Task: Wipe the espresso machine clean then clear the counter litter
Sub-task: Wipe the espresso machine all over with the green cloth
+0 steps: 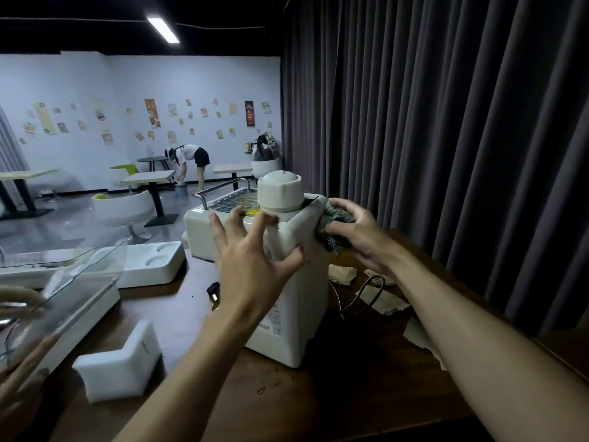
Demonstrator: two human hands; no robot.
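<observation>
Your left hand [251,263] braces the espresso machine [302,314], which stands on the tabletop [318,403], probably so it will not slide while you rub. Its grip is apart, fingers splayed over the upper corner. Your right hand [360,231], wrist bent inward, has its grip clamped on a bunched cloth [338,218] pressed against the top right edge. Paper litter [385,303] lies beside the base.

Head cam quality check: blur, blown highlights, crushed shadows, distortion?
Head view: dim room, ceiling strip light blown out; the counter right of the espresso machine sinks into shadow. Head view, lower left: clear cover smeared by blur. The left hand, and the right hand gripping the cloth, are sharp. Folds of the curtain lean at the right edge: wide-angle distortion.
</observation>
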